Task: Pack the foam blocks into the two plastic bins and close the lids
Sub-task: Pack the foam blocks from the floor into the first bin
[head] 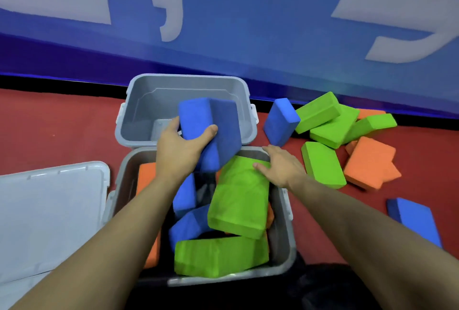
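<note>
Left hand: grips a blue block — fingers over its far face, thumb on the near one; the block's long axis slopes from beyond the hand down towards the right hand.
Right hand: fingers straight, resting on the far end of a green block, whose long axis runs back towards the person.
Near bin: under both hands, holding blue, green and orange blocks.
Far bin: just beyond the left hand.
Loose blocks: on the red floor, right of the right hand.
Lid: left of the left forearm — lying flat.
</note>
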{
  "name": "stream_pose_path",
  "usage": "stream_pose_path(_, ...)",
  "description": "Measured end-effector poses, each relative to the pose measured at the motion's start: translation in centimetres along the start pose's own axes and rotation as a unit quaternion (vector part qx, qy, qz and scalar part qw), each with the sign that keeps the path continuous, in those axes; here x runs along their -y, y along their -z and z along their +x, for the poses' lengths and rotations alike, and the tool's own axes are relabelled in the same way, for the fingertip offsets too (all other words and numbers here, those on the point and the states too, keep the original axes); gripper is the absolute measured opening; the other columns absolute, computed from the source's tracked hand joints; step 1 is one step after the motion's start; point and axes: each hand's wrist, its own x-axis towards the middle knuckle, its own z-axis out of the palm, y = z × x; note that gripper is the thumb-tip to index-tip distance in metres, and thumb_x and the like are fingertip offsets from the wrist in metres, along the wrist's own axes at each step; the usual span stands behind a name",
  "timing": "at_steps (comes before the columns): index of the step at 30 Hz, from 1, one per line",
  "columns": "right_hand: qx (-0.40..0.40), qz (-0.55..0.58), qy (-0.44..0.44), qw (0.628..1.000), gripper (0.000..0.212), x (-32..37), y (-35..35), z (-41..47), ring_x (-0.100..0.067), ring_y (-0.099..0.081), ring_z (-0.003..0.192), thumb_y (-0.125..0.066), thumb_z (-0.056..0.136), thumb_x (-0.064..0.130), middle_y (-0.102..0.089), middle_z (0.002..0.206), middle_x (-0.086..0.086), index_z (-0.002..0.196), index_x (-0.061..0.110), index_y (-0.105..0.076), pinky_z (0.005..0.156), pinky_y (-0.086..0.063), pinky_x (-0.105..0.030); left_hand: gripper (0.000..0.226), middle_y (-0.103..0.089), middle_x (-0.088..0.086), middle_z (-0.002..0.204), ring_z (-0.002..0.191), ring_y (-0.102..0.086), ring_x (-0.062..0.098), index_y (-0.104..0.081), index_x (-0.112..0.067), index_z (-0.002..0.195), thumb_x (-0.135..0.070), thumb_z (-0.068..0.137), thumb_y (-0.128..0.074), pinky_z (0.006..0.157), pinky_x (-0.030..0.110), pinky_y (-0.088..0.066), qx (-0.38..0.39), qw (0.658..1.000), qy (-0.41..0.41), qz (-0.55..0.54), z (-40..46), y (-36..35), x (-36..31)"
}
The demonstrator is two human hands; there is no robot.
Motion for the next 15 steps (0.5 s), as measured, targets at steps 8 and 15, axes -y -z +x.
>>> stream_pose_path(8,-0.011,0.053,-0.122,0.991,0.085,-13.8,-1.4,-4.9,-0.026,-0.033,0.148,-0.048,0.093,0.068,-0.026,0.166,-0.007,0.159,0.019,-0.026,0.119,-0.03,-0.038,0.061,-0.071,-0.013,0.108,0.097,-0.07,0.005,-0.066,-0.024,0.114,-0.057,0.066,-0.082,0.089,0.041,-0.058,0.07,0.996,0.0,-0.051,-4.2,-14.1,-3.1)
stream_pose_path(15,0.004,0.14,-0.275,0.951,0.099,-24.4,-7.7,-9.5,-0.028,-0.03,0.15,-0.053,0.085,0.076,-0.026,0.166,-0.009,0.16,0.018,-0.023,0.119,-0.03,-0.041,0.068,-0.073,-0.005,0.109,0.099,-0.071,0.011,-0.063,-0.016,0.117,-0.055,0.065,-0.083,0.089,0.037,-0.058,0.132,0.988,0.053,-0.065,-9.0,-27.9,-0.3)
